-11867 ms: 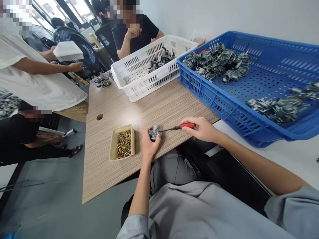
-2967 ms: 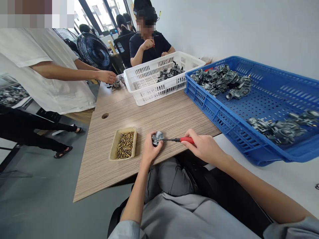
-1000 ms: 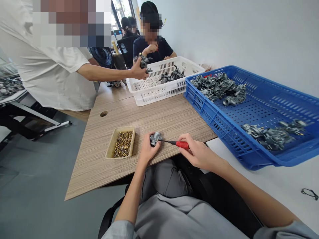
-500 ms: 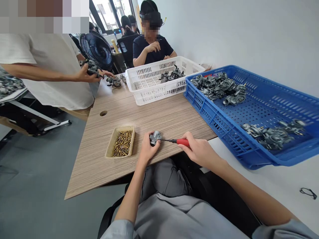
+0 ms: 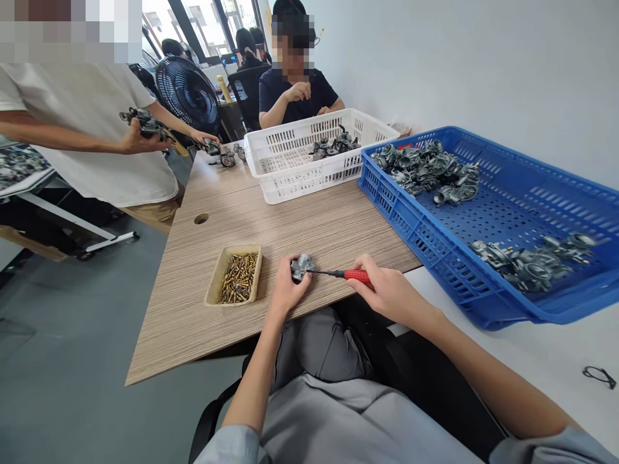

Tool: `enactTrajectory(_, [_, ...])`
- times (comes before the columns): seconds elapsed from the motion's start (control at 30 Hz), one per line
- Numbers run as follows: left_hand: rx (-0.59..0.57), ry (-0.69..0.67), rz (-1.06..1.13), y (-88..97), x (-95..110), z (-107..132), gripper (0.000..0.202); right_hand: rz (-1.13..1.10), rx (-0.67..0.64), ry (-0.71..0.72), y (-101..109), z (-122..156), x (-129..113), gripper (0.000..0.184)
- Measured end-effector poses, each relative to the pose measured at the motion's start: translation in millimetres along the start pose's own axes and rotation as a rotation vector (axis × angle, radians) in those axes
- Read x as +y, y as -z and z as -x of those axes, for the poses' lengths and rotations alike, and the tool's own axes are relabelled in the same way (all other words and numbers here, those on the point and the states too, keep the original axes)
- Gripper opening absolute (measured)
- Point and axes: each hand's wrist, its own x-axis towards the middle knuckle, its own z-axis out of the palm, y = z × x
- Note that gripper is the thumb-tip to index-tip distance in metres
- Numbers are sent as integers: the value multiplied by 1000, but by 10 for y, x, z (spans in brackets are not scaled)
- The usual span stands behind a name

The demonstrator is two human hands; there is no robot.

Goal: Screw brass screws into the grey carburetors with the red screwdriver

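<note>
My left hand [image 5: 287, 287] is closed around a small grey metal carburetor [image 5: 303, 265] near the table's front edge. In my right hand [image 5: 387, 290] is a screwdriver [image 5: 356, 276] with a red handle and a dark shaft. Its shaft points left, and the tip meets the carburetor's right side; the exact contact point is too small to make out. Left of my left hand stands a cream plastic tub [image 5: 209, 298] holding many small brass parts [image 5: 238, 277].
A blue crate [image 5: 411, 216] with carburetors stands at right, a white basket [image 5: 290, 187] with more behind the table. A standing person [image 5: 97, 148] holds carburetors at the far left; another person [image 5: 300, 96] sits opposite. The wooden table [image 5: 271, 222] has a round hole.
The standing person's near hand, with its carburetor, has moved left, and their other hand now holds a part over the table corner. My hands, carburetor and screwdriver stay almost in place.
</note>
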Motion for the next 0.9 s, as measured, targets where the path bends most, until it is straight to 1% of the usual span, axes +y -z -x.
enactTrajectory(0.1, [-3, 8, -7, 1, 4, -1, 46, -53, -9, 74, 1, 6, -10, 13])
enactTrajectory(0.27, [1, 6, -13, -2, 4, -2, 45, 28, 2, -35, -1, -9, 5, 12])
enactTrajectory(0.33, [-1, 5, -11, -4, 0, -1, 45, 7, -2, -24, -2, -13, 9, 12])
enactTrajectory(0.5, [7, 2, -9, -13, -14, -2, 45, -88, -16, 60, -2, 1, -4, 14])
enactTrajectory(0.73, [12, 7, -3, -15, -5, 0, 44, -68, -17, -18, -10, -15, 16, 14])
enactTrajectory(0.9, [25, 3, 7, -16, -11, -1, 44, -95, -28, 34, -31, -22, 25, 13])
